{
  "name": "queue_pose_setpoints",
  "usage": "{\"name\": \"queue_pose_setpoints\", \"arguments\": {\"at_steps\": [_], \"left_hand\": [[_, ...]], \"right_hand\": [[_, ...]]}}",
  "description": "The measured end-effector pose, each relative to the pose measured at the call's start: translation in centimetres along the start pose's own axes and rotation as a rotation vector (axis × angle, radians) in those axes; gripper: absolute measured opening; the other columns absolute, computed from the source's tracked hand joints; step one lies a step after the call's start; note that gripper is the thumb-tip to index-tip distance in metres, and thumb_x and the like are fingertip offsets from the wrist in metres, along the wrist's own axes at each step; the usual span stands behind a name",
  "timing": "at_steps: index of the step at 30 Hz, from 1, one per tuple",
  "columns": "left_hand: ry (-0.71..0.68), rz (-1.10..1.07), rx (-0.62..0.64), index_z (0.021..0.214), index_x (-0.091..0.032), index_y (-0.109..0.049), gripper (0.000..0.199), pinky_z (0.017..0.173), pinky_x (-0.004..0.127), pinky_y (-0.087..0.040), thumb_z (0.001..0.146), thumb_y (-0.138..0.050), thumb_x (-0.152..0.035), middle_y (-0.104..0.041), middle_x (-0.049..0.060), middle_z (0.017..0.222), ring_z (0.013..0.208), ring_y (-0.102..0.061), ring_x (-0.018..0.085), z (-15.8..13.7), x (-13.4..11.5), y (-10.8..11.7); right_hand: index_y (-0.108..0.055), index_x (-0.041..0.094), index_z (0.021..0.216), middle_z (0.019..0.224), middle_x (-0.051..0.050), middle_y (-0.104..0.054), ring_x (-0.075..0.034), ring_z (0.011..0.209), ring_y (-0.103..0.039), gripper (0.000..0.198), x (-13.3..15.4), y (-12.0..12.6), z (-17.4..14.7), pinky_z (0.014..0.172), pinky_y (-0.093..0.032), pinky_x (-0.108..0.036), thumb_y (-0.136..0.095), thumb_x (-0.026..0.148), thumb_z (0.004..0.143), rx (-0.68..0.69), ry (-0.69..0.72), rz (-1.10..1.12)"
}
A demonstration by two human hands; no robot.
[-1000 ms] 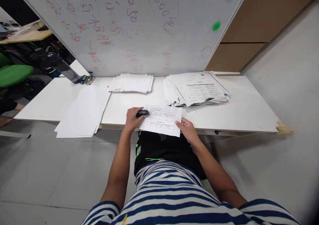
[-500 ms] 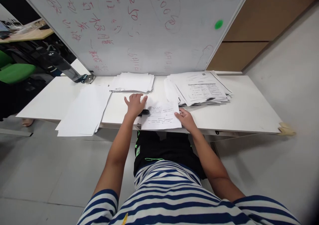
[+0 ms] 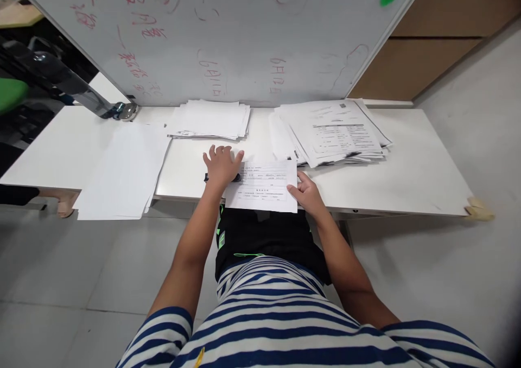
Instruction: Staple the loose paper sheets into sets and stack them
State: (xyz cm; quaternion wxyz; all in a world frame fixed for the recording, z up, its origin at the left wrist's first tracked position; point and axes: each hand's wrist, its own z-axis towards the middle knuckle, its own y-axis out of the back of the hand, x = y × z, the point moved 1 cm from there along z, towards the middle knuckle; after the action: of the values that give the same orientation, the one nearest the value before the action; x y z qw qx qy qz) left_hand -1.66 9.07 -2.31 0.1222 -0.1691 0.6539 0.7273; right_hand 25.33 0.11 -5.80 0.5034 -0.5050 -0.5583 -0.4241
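My right hand [image 3: 308, 194] pinches the right edge of a small printed sheet [image 3: 264, 189] between thumb and fingers. The sheet sits at the front edge of the desk, its lower part reaching past that edge. My left hand [image 3: 222, 166] is over a black object that looks like a stapler [image 3: 235, 178], with its fingers spread. Most of this object is hidden under the hand, and its right end meets the sheet's left side. Whether my left palm presses on it I cannot tell.
Blank sheets [image 3: 122, 167] overhang the desk's front edge at left. A paper stack [image 3: 209, 119] lies behind my left hand, a printed stack [image 3: 337, 132] at back right. A bottle [image 3: 77, 83] leans at the left rear. The whiteboard [image 3: 244, 37] stands behind the desk [image 3: 391, 189].
The view has shifted closer and lower. My right hand still holds the sheet, which now lies flatter with its upper right corner showing. My left hand stays over the black object.
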Motion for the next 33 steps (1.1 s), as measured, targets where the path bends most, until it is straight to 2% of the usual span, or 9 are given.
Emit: {"name": "queue_pose_setpoints", "arguments": {"at_steps": [4,9,13,16,27,30,33], "left_hand": [[-0.008,-0.005,-0.022,0.124,-0.021,-0.059,0.055,0.12,0.068,-0.01,0.095,-0.038,-0.063,-0.053,0.018,0.144,0.149,-0.025,0.042,-0.1,-0.1,-0.1],[-0.028,0.023,-0.038,0.124,-0.021,-0.06,0.052,0.122,0.065,-0.01,0.096,-0.039,-0.058,-0.054,0.016,0.143,0.149,-0.026,0.04,-0.4,-0.4,-0.1],[-0.043,0.044,-0.064,0.126,-0.022,-0.059,0.048,0.125,0.059,-0.006,0.096,-0.039,-0.055,-0.055,0.015,0.143,0.15,-0.026,0.036,-0.8,-0.9,0.0],[-0.069,0.078,-0.04,0.127,-0.021,-0.059,0.049,0.125,0.06,-0.003,0.098,-0.034,-0.052,-0.058,0.015,0.138,0.147,-0.031,0.035,-1.0,-1.3,0.1],[-0.089,0.127,-0.018,0.117,-0.02,-0.065,0.045,0.121,0.065,-0.01,0.098,-0.035,-0.047,-0.065,0.017,0.129,0.138,-0.042,0.037,-0.6,-0.9,-0.2],[-0.068,0.016,-0.029,0.109,-0.022,-0.067,0.039,0.118,0.066,-0.017,0.095,-0.045,-0.05,-0.067,0.016,0.124,0.132,-0.048,0.039,-0.4,-0.7,0.2],[-0.05,-0.284,-0.122,0.103,-0.023,-0.067,0.037,0.111,0.053,-0.039,0.097,-0.043,-0.049,-0.071,0.011,0.116,0.118,-0.06,0.03,-0.6,-0.4,1.4]], "right_hand": [[-0.053,0.023,0.136,0.074,-0.001,-0.075,-0.019,0.054,-0.066,0.06,-0.2,0.1,-0.1,0.047,-0.05,-0.03,-0.07,0.044,0.083,0.002,-0.019,0.01],[-0.054,0.023,0.136,0.064,0.001,-0.07,-0.016,0.044,-0.057,0.059,-0.1,0.1,-0.3,0.038,-0.041,-0.026,-0.069,0.044,0.084,-0.007,-0.06,-0.016],[-0.052,0.023,0.139,0.068,0.0,-0.071,-0.017,0.049,-0.06,0.062,0.3,0.2,-0.5,0.042,-0.047,-0.029,-0.07,0.044,0.084,0.0,-0.069,-0.009],[-0.051,0.024,0.14,0.073,-0.001,-0.073,-0.018,0.052,-0.063,0.062,0.5,0.2,-0.5,0.045,-0.05,-0.03,-0.069,0.044,0.085,0.01,-0.082,0.003],[-0.05,0.024,0.141,0.075,-0.002,-0.074,-0.019,0.055,-0.065,0.063,0.3,0.1,0.0,0.046,-0.05,-0.029,-0.069,0.045,0.085,0.031,-0.047,0.002],[-0.053,0.023,0.141,0.073,-0.001,-0.074,-0.019,0.053,-0.064,0.064,0.5,0.0,0.0,0.048,-0.052,-0.031,-0.069,0.047,0.083,0.027,-0.042,-0.009],[-0.057,0.023,0.139,0.084,-0.003,-0.077,-0.021,0.066,-0.07,0.063,0.7,-0.2,0.2,0.063,-0.059,-0.036,-0.069,0.049,0.083,0.034,-0.017,0.006]]}}
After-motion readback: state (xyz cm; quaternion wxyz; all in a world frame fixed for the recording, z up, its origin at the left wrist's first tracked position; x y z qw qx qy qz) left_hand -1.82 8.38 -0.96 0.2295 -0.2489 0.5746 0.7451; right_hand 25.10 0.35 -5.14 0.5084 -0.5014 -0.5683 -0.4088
